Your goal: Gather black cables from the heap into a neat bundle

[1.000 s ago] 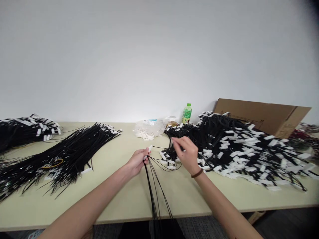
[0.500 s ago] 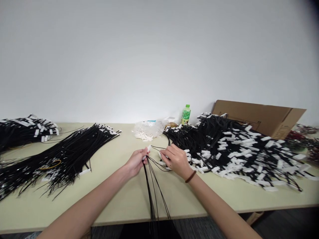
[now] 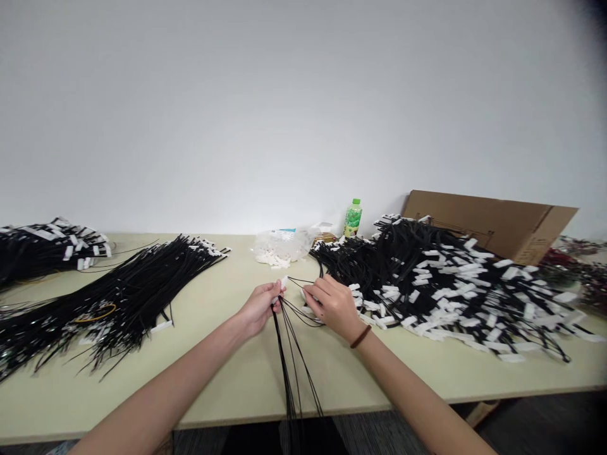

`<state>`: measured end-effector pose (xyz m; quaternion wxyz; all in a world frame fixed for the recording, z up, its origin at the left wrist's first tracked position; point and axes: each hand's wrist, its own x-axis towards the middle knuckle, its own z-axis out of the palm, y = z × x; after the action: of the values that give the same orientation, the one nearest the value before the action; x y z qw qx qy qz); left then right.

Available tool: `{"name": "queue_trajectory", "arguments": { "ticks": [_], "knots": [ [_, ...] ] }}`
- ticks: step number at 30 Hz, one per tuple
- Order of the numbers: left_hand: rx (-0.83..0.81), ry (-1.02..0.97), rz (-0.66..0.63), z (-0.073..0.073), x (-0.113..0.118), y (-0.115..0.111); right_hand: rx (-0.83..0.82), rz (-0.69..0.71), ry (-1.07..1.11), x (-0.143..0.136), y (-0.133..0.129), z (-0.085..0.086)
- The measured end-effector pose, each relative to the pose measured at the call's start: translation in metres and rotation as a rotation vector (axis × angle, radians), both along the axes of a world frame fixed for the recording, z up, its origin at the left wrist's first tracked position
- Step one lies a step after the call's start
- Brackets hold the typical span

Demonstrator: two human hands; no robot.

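My left hand point(image 3: 262, 307) is closed on a small white connector point(image 3: 284, 282) at one end of several thin black cables point(image 3: 290, 354), which hang down over the table's front edge. To its right, my right hand point(image 3: 333, 304) has its fingers pinched round thin black strands that run across from the connector. A brown band circles the right wrist. The fingertips of both hands are a short gap apart, above the table. The cable tips inside the fingers are hidden.
Black cable bundles point(image 3: 156, 278) lie on the table point(image 3: 213, 385) at left. A large pile of white-tipped cables point(image 3: 403, 265) fills the right. Behind stand a plastic bag of white parts point(image 3: 282, 245), a green-capped bottle point(image 3: 353, 218) and a cardboard box point(image 3: 474, 218).
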<state>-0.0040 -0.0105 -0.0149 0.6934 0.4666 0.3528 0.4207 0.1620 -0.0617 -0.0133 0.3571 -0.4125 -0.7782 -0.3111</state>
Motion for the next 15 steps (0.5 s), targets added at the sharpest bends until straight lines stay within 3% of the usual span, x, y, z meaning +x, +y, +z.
{"name": "queue_trajectory", "arguments": {
  "ticks": [6, 15],
  "knots": [
    [0.122, 0.097, -0.037, -0.0046, -0.0001, 0.0001, -0.05, -0.027, 0.024, -0.0045, -0.0024, 0.0012],
    [0.211, 0.174, -0.096, 0.0009, 0.0002, -0.0062, -0.291, 0.216, 0.056, -0.0075, 0.0007, -0.0027]
  ]
}}
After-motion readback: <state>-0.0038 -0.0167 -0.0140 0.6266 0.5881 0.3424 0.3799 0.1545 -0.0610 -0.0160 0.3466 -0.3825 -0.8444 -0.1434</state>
